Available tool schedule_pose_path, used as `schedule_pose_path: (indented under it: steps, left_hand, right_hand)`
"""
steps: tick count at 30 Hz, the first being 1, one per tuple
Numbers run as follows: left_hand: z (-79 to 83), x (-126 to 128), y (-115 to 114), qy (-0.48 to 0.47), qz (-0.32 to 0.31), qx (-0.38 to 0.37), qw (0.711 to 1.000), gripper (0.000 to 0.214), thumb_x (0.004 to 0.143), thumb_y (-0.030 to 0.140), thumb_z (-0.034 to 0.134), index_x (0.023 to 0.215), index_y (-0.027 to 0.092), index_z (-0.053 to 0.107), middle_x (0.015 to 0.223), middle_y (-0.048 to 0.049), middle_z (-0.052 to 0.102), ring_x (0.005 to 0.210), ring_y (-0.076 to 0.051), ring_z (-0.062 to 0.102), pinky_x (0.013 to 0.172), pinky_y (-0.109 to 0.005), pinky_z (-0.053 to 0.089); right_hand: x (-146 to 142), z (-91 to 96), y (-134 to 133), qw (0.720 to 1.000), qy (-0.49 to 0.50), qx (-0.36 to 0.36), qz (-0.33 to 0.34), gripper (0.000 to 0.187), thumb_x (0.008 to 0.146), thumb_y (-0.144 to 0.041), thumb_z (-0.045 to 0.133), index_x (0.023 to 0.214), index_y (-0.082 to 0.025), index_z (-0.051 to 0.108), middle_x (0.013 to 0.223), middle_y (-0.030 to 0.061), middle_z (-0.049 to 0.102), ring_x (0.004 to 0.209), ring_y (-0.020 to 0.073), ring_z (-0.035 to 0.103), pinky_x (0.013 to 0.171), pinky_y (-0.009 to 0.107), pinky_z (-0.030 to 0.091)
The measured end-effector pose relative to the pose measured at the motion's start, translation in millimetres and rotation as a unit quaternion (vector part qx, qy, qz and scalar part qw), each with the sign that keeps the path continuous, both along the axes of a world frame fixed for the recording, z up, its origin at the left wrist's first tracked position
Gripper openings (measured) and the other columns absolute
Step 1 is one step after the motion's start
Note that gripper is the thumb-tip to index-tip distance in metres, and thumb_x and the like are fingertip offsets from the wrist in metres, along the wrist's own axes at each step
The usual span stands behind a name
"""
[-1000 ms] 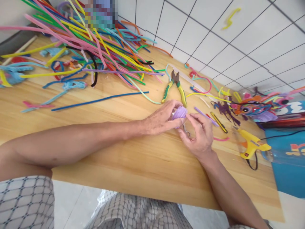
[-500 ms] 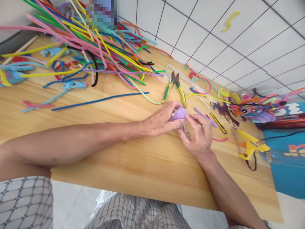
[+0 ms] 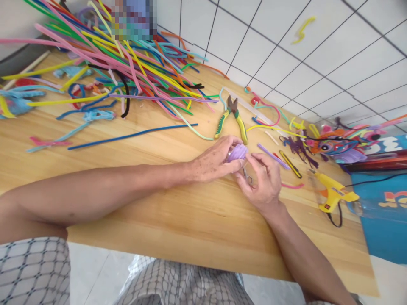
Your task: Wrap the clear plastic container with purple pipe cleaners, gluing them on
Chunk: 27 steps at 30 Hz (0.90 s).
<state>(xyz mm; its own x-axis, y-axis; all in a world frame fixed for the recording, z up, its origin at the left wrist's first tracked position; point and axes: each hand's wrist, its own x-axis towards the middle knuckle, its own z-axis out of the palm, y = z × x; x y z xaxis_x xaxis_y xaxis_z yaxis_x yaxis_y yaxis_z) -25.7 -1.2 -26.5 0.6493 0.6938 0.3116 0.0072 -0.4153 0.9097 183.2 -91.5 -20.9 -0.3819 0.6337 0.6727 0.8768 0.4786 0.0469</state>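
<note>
My left hand (image 3: 219, 159) is wrapped round a small rounded bundle of purple pipe cleaner (image 3: 238, 153), with a shiny clear part showing at its left side. From the right, my right hand (image 3: 262, 178) reaches in with its index fingertip at the edge of the bundle. Its thumb is held apart, lower down, so this hand looks open. Between that thumb and the fingers shows a metal ring-shaped handle (image 3: 249, 179); the rest of this tool is hidden. Just beyond my hands lie pliers (image 3: 233, 114) with green and yellow handles, jaws pointing away.
A heap of colourful pipe cleaners (image 3: 140, 67) covers the back left. One blue pipe cleaner (image 3: 133, 135) lies nearer. To the right are a yellow utility knife (image 3: 290, 164), a purple piece (image 3: 273, 156), a yellow glue gun (image 3: 333, 192) and a colourful pipe-cleaner figure (image 3: 337, 144). White tiles (image 3: 254, 38) rise behind.
The whole view has shifted slightly, with things a little further left. Both hands keep nearly the same pose around the purple bundle.
</note>
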Motion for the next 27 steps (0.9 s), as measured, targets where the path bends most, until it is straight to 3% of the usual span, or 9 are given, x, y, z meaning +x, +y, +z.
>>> schedule_pose_path:
  steps: [7,14,27]
  left_hand:
    - [2.3,0.6,-1.0,0.0,0.005,-0.033,0.999,0.045,0.094,0.047,0.061,0.125,0.016,0.053,0.13,-0.0159,0.066,0.128,-0.031,0.064,0.117,-0.052,0.053]
    - [6.5,-0.4,6.0,-0.05,-0.003,-0.168,0.984,0.047,0.092,0.051,0.065,0.125,0.02,0.049,0.131,-0.0118,0.067,0.122,-0.027,0.067,0.113,-0.049,0.055]
    - [5.9,1.9,6.3,-0.059,-0.023,-0.226,0.972,0.038,0.097,0.048,0.065,0.122,0.022,0.053,0.121,-0.0048,0.067,0.119,-0.024,0.064,0.107,-0.042,0.053]
  right_hand:
    - [-1.5,0.7,0.2,1.0,0.023,0.012,-0.002,0.071,0.095,-0.036,0.082,0.159,-0.023,0.054,0.129,0.0155,0.072,0.115,0.0327,0.074,0.097,0.049,0.066]
    - [4.9,1.5,0.7,0.997,0.072,-0.006,0.009,0.066,0.096,-0.038,0.08,0.156,-0.024,0.054,0.125,0.0137,0.075,0.107,0.0305,0.074,0.1,0.055,0.062]
    - [1.4,3.4,3.8,0.997,0.061,-0.006,0.045,0.067,0.095,-0.028,0.084,0.156,-0.026,0.056,0.126,0.0119,0.073,0.112,0.0288,0.074,0.097,0.047,0.065]
